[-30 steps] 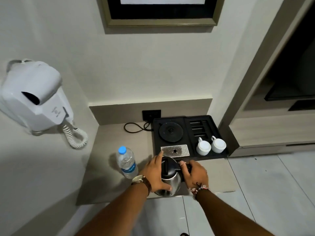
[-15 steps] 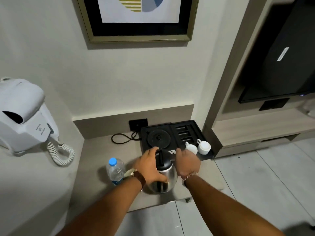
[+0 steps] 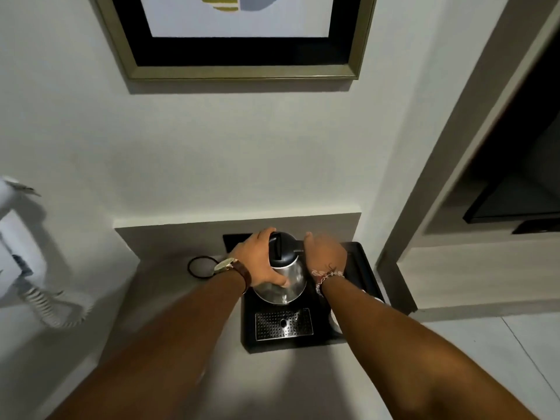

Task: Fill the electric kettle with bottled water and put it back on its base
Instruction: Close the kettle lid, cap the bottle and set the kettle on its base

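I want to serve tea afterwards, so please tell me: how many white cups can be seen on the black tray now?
1, and only partly: a white cup at the black tray's right front, beside the right forearm. That arm may hide another.

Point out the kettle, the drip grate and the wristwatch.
kettle (image 3: 288, 283): head view, on its shiny steel body.
drip grate (image 3: 283, 324): head view, middle of the perforated metal.
wristwatch (image 3: 225, 265): head view, on the face.

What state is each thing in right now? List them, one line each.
kettle: upright, lid shut, over the back of the black tray, held on both sides.
left hand: grip on the kettle's left side.
right hand: against the kettle's right side, blurred.
black tray: flat on the counter.
drip grate: seated in the tray, bare.
cord: looped on the counter.
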A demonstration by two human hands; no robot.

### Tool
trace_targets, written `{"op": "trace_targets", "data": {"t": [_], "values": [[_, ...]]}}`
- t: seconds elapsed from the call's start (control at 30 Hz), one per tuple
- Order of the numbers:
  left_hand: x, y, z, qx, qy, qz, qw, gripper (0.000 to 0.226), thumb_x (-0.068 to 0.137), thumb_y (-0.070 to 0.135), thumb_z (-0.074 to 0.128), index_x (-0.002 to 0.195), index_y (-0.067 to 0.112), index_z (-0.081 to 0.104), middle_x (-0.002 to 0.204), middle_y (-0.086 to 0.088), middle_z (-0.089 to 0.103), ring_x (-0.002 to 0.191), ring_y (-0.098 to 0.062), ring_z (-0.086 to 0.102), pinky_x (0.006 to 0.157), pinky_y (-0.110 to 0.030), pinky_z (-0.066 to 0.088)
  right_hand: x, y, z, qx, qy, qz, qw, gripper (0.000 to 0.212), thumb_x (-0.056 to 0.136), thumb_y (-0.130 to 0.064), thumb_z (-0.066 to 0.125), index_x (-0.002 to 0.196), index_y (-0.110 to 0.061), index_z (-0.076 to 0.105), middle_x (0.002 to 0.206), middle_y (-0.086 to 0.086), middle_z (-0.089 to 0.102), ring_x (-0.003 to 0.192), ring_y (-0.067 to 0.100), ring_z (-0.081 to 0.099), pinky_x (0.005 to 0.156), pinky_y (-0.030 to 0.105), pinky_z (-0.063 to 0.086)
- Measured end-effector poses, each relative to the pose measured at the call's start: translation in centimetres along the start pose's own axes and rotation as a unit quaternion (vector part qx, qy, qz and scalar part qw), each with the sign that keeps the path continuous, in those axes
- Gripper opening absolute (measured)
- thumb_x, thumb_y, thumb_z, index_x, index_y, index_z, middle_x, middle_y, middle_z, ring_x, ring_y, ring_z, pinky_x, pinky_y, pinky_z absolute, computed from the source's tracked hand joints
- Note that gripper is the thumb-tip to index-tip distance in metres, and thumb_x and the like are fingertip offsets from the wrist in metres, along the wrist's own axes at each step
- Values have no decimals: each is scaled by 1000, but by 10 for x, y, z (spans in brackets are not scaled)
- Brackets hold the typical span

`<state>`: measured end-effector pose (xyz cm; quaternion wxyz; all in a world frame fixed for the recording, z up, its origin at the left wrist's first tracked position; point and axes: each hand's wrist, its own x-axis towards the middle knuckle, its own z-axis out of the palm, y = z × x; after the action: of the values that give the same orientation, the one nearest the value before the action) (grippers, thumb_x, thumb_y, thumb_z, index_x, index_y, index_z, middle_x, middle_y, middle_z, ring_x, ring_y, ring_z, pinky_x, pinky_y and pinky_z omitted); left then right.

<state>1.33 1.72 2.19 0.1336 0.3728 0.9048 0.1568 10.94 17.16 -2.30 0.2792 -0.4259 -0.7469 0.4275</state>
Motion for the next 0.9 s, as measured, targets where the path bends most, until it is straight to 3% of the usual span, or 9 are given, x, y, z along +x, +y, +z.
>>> {"op": "trace_targets", "data": {"t": [0.13, 0.27, 0.37, 0.47, 0.57, 0.63, 0.7, 0.77, 0.9], "values": [[27, -4, 12, -23, -19, -28, 999, 138, 33, 70, 86, 151, 31, 27, 147, 5, 50, 128, -22, 54, 103, -44, 50, 28, 13, 17, -1, -27, 8, 1000, 52, 93, -49, 66, 64, -6, 63, 59, 12, 63, 61, 28, 59, 61, 37, 44], [36, -9, 18, -36, -39, -31, 998, 138, 35, 68, 87, 152, 31, 24, 152, 4, 45, 132, -22, 51, 106, -41, 47, 35, 24, 23, 4, -41, 6, 999, 52, 94, -46, 67, 60, -7, 56, 55, 8, 56, 59, 27, 57, 60, 38, 42], [41, -14, 23, -29, -55, -32, 998, 141, 35, 69, 87, 154, 30, 21, 156, 4, 41, 134, -22, 49, 106, -38, 46, 33, 31, 25, 10, -56, 13, 998, 51, 96, -44, 66, 56, -16, 50, 52, -3, 49, 54, 17, 50, 60, 33, 35], [41, -19, 25, -37, -67, -36, 996, 147, 37, 72, 87, 157, 30, 13, 161, 2, 33, 140, -23, 43, 110, -40, 43, 35, 31, 22, 11, -88, -8, 996, 46, 101, -43, 61, 61, -22, 49, 58, -2, 53, 58, 19, 51, 63, 33, 35], [41, -17, 17, -6, -60, 1, 998, 148, 46, 96, 66, 161, 29, 0, 169, -3, 17, 149, -27, 29, 117, -47, 35, 34, 31, 6, -29, -133, -80, 987, 29, 104, -39, 51, 95, -14, 63, 92, 4, 66, 89, 25, 62, 76, 35, 43], [45, -14, 14, 17, -24, 34, 999, 127, 67, 99, 41, 161, 27, -4, 171, -3, 8, 154, -27, 16, 122, -49, 25, 30, 34, -10, -77, -142, -156, 974, 36, 97, -33, 48, 124, -12, 61, 117, 9, 67, 109, 28, 60, 94, 40, 48], [48, -10, 17, 24, -32, 51, 998, 106, 82, 90, 20, 162, 25, -4, 171, -2, 3, 156, -26, 8, 124, -47, 17, 19, 45, -18, -161, -175, -209, 949, 63, 88, -25, 52, 148, -9, 47, 142, 16, 58, 130, 33, 53, 110, 47, 45], [49, -8, 23, 40, -36, 46, 997, 96, 88, 83, 11, 162, 22, -2, 171, -2, 3, 156, -26, 8, 125, -46, 16, 7, 50, -17, -254, -189, -228, 921, 86, 83, -17, 58, 161, -5, 24, 163, 18, 38, 147, 37, 39, 119, 52, 37], [51, -10, 35, 79, -27, 37, 996, 95, 88, 81, 3, 162, 21, -1, 171, -4, 7, 156, -29, 12, 122, -53, 24, -7, 45, -6, -340, -192, -184, 902, 95, 88, -14, 55, 165, -13, -2, 175, 5, 8, 159, 32, 14, 123, 54, 30]]}}
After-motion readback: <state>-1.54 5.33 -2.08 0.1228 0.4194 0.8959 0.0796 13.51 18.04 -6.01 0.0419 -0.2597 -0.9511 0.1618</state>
